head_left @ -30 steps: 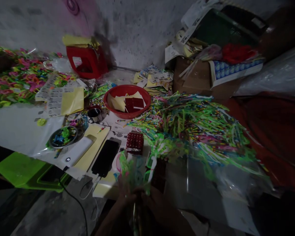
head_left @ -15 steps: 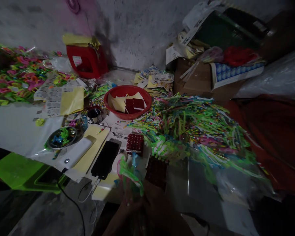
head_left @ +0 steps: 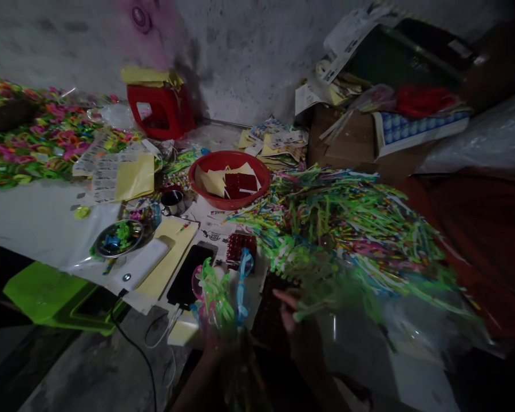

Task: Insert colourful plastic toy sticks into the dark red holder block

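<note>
My left hand (head_left: 217, 346), low in the middle, is closed round an upright bunch of soft plastic figure-topped sticks (head_left: 218, 294), with green, pink and blue tops. To its right is my right hand (head_left: 292, 323), its index finger stretched out to the left. A green plastic strand (head_left: 311, 310) lies at its fingers and seems gripped there, though blur hides the exact hold. Just beyond spreads a large pile of similar green, white and multicoloured strands (head_left: 352, 217). Dark red studded pads (head_left: 269, 312) lie beneath the hands, and a smaller red studded block (head_left: 239, 247) sits behind the bunch.
A red basin (head_left: 193, 186) holds papers and a dark red packet. On the left are a phone (head_left: 189, 277), a white power bank (head_left: 143, 263) with a cable, a metal cup (head_left: 172, 203) and a bowl of small pieces (head_left: 98, 243). Cardboard boxes (head_left: 343, 134) stand behind.
My right hand has parted from my left and moved right to the pile's near edge, where green strands have shifted. The bunch in my left hand now stands more upright and spread. The view shifted slightly.
</note>
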Demonstrator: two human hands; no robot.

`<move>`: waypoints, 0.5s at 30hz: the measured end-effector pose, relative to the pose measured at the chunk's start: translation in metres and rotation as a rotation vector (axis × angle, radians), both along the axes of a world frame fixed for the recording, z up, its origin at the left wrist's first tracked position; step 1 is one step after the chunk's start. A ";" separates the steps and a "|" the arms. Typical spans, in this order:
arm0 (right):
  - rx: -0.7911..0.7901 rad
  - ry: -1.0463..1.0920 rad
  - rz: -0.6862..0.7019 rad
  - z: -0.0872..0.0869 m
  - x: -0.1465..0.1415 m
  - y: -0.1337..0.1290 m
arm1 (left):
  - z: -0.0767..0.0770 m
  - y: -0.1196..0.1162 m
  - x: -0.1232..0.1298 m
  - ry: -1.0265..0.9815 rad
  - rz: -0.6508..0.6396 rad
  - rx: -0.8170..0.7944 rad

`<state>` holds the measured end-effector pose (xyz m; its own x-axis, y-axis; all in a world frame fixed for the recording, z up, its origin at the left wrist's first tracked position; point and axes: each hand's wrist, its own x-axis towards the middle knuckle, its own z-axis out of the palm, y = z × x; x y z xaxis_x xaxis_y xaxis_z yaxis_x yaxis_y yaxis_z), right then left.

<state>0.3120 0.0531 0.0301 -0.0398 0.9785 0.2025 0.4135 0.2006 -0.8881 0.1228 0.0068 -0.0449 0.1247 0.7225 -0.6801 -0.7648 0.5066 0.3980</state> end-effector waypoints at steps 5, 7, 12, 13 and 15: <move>-0.067 0.302 -0.332 -0.005 0.019 0.022 | 0.006 -0.008 -0.009 0.045 0.002 0.021; -0.057 0.327 -0.361 -0.002 0.026 0.028 | 0.011 -0.011 -0.011 0.069 0.008 0.039; -0.084 0.149 -0.327 0.005 0.037 0.032 | 0.023 -0.023 -0.019 0.098 0.042 0.083; -0.098 0.104 -0.279 0.006 0.037 0.032 | 0.025 -0.024 -0.020 0.102 0.052 0.091; -0.123 0.057 -0.204 0.004 0.035 0.031 | 0.027 -0.025 -0.020 0.105 0.074 0.105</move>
<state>0.3470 0.0845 0.0337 0.1695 0.9825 0.0777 0.3826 0.0071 -0.9239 0.1025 -0.0180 -0.0177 0.0006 0.7950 -0.6067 -0.7499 0.4017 0.5256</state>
